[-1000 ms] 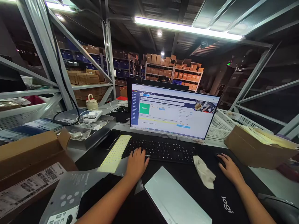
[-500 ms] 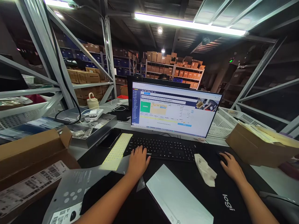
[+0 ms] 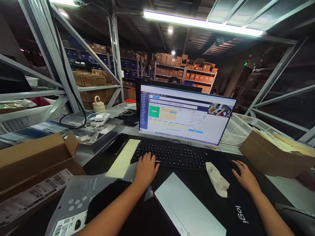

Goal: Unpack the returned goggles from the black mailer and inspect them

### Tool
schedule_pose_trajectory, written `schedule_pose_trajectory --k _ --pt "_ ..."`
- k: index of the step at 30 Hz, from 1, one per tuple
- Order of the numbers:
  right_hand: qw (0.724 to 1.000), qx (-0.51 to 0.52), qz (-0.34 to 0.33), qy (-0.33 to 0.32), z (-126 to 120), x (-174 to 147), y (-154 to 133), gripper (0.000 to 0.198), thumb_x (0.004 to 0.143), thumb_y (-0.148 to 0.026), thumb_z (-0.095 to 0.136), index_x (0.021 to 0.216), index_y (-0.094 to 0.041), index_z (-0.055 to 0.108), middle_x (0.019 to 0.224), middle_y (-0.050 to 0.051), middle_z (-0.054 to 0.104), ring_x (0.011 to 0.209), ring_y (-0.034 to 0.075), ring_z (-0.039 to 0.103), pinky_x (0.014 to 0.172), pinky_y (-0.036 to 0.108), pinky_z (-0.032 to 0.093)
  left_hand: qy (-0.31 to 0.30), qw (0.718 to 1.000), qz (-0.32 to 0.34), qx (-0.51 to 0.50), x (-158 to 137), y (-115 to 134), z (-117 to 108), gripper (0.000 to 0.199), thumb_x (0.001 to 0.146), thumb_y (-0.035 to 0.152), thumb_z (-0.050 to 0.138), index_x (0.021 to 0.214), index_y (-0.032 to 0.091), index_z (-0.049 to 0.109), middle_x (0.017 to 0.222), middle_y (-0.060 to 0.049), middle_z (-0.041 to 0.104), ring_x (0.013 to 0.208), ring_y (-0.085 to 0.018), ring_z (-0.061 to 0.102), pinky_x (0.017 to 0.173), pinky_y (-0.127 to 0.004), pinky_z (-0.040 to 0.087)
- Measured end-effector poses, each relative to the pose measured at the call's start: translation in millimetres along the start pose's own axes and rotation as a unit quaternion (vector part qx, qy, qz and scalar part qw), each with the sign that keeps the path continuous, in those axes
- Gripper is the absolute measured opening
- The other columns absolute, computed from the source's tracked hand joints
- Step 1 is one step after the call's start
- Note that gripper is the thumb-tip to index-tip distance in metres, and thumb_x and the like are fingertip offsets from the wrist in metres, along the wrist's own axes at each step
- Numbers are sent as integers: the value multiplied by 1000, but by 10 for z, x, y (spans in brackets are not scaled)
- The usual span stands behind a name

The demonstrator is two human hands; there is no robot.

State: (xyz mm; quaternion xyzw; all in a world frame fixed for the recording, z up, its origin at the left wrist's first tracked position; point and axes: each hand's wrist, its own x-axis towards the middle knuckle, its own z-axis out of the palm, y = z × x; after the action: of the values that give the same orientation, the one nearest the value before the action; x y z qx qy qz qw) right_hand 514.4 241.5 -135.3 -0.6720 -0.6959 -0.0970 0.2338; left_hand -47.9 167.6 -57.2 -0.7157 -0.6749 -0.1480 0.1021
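My left hand (image 3: 145,168) rests with its fingers spread over the left part of a black keyboard (image 3: 177,156). At the right, my right hand (image 3: 246,178) is curved over a dark computer mouse (image 3: 235,167), which is partly hidden under the fingers. Between my forearms, a flat white box (image 3: 188,206) lies at a slant on the black desk mat. A crumpled white cloth (image 3: 218,180) is just left of my right hand. Beyond the keyboard stands a lit monitor (image 3: 182,114). A sheet of pale yellow labels (image 3: 125,159) lies left of my left hand.
An opened cardboard box (image 3: 34,157) fills the left side, with a clear printed plastic bag (image 3: 78,190) beside it. Behind are a phone (image 3: 117,144) and a grey tray (image 3: 98,144). Another carton (image 3: 275,157) holding yellowish envelopes stands right. Metal frame posts flank the desk.
The view has shifted slightly. Both hands keep their places on the keyboard and mouse. A person's head now shows behind the cartons at the back left.
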Motion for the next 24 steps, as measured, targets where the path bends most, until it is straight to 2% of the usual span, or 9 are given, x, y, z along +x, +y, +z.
schedule_pose_trajectory --k 6,12,18,24 --pt "1000 10 -24 -4 2 5 -3 56 93 -53 37 135 -20 58 140 13 52 126 31 55 104 48 50 -1 1000 -3 -1 -10 5 16 39 97 31 54 128 9 62 141 -21 57 133 -36 51 112 -53 39" --pt "1000 -3 -13 -6 9 8 16 54 93 -51 36 131 -21 60 142 12 51 122 33 58 99 50 53 -5 1000 -3 -4 -9 0 3 40 97 31 56 129 9 61 142 -21 57 133 -36 51 112 -54 39" --pt "1000 -5 -10 2 37 16 32 58 94 -52 33 131 -17 61 141 15 51 123 33 58 102 49 51 -4 1000 -3 -5 -13 -2 5 40 97 30 55 130 9 61 142 -21 57 133 -37 50 112 -54 39" --pt "1000 -4 -18 2 44 20 50 58 94 -56 35 133 -21 60 140 13 52 124 31 57 103 47 51 -7 1000 -2 -5 -21 1 0 41 97 30 56 130 8 61 142 -21 57 133 -37 51 111 -54 39"
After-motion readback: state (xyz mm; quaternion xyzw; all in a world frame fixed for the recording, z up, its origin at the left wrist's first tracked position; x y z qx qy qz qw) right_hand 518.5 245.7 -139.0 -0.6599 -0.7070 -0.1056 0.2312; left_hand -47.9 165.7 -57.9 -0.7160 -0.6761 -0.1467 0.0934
